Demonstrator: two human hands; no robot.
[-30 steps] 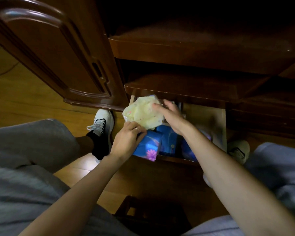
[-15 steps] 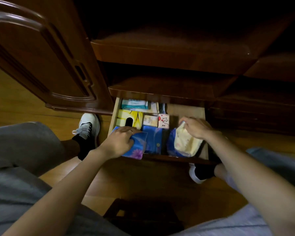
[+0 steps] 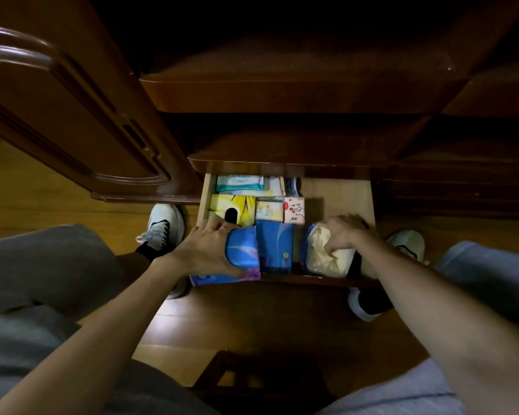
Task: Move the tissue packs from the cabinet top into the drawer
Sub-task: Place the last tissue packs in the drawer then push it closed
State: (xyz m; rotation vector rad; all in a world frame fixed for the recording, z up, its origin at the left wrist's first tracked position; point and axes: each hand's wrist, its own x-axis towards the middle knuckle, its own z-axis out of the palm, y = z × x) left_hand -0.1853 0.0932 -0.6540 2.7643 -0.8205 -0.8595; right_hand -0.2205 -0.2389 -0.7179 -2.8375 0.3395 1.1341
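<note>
Since the earlier frame, the right hand [image 3: 346, 235] has pressed the cream tissue pack [image 3: 327, 259] deeper into the drawer [image 3: 342, 196], grip closed on it. Left hand [image 3: 210, 250] clasps the blue pack [image 3: 243, 253] at the front-left. Placement appears nearly complete; further packs cannot be confirmed.

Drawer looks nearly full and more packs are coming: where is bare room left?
One bare patch of drawer floor lies at the back right, bordered by the small pink pack, the right wall and the cream pack under the right hand. The left and front, by the left hand, are crowded.
</note>
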